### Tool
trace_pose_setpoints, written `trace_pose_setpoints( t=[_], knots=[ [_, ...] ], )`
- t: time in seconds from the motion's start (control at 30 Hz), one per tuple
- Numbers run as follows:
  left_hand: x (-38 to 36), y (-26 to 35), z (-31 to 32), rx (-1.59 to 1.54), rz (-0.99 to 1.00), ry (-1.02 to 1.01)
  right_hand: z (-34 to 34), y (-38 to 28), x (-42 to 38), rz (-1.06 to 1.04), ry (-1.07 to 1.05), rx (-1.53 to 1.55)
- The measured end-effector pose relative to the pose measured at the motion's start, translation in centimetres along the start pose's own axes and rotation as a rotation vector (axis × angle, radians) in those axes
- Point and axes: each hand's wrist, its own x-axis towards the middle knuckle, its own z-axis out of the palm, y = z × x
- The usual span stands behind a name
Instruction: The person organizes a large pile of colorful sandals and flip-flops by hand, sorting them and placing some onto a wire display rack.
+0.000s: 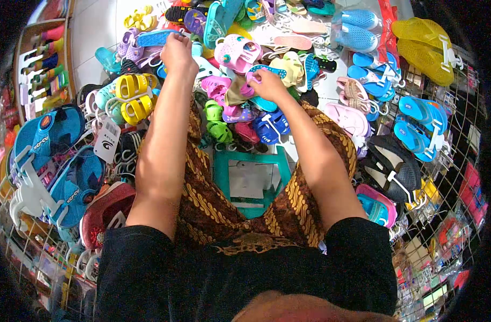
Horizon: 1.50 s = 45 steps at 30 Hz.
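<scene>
Head view: you are reaching both bare arms forward over a crowded spread of footwear on the white tiled floor point(87, 45). Your left hand point(179, 52) is touching the right end of a blue sandal point(155, 38), which is lying toward the far left of the spread; its fingers are bending in close together, but their tips are staying out of sight, so you cannot tell whether they are gripping. Your right hand point(269, 85) is pinching narrowly on a small sandal point(269, 70) with a blue footbed, right over the middle of the pile. Between your hands, a light pink clog point(237, 51) is lying. Nearer to you, green clogs point(220, 130) and a blue clog point(263, 129) are resting just beyond a green stool point(250, 157) that is standing between your legs. On your left, yellow sandals point(135, 88) and larger blue sandals point(49, 134) are sitting, with a white tag point(107, 140) dangling close by. On your right, yellow flip-flops point(417, 32) and a black shoe point(406, 174) are showing beside a wire rack point(460, 172).
</scene>
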Motion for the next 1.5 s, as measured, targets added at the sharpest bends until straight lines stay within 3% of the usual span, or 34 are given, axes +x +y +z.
trace_pose_setpoints(
  t=[0.2,0.3,0.5,0.6,0.7,0.73,0.77,0.9,0.93,0.97,1.03,1.13,1.23,1.33,1.47,1.5],
  knots=[
    [-1.0,0.5,0.5,-0.011,-0.034,-0.015,1.0,-0.8,2.3,-0.191,0.311,-0.195],
    [-0.9,1.3,0.5,0.034,-0.053,-0.013,1.5,-1.0,7.4,-0.067,0.209,-0.336],
    [-0.4,1.7,0.1,0.044,-0.082,0.023,4.1,-2.4,10.4,0.158,0.021,-0.396],
    [-0.6,2.0,0.2,0.047,-0.070,0.040,4.3,-0.8,10.4,-0.023,-0.042,-0.181],
    [-1.0,2.1,0.2,0.040,-0.096,0.041,3.1,-3.1,6.1,-0.314,-0.312,-0.360],
    [-1.1,2.2,0.3,0.043,-0.103,0.035,1.8,-5.3,4.5,-0.268,-0.521,-0.352],
    [-1.2,2.2,0.4,0.045,-0.102,0.030,3.0,-5.0,4.6,-0.318,-0.595,-0.373],
    [-1.4,2.1,0.6,0.025,-0.094,-0.025,0.7,-7.8,8.8,-0.359,-0.752,-0.203],
    [-1.6,1.9,0.6,0.018,-0.094,-0.045,1.6,-6.4,11.6,-0.225,-0.610,-0.164],
    [-1.7,1.7,0.8,0.036,-0.108,-0.050,0.9,-6.6,14.3,-0.133,-0.678,-0.143],
    [-1.7,1.6,0.8,0.043,-0.114,-0.066,0.4,-6.0,18.7,0.018,-0.437,-0.165],
    [-1.3,1.6,0.6,0.022,-0.147,-0.080,2.9,-6.0,21.3,0.245,0.220,-0.007],
    [-1.5,1.6,0.6,0.006,-0.159,-0.094,2.6,-7.2,22.6,0.124,0.386,-0.104],
    [-1.6,1.5,0.8,0.044,-0.191,-0.125,-0.2,-10.4,24.7,-0.128,0.178,-0.573],
    [-2.1,1.6,1.0,0.049,-0.213,-0.115,-1.8,-8.4,29.9,-0.106,-0.035,-0.531],
    [-2.2,1.8,1.2,0.055,-0.219,-0.117,-2.0,-8.1,30.6,-0.083,0.016,-0.510]
  ],
)
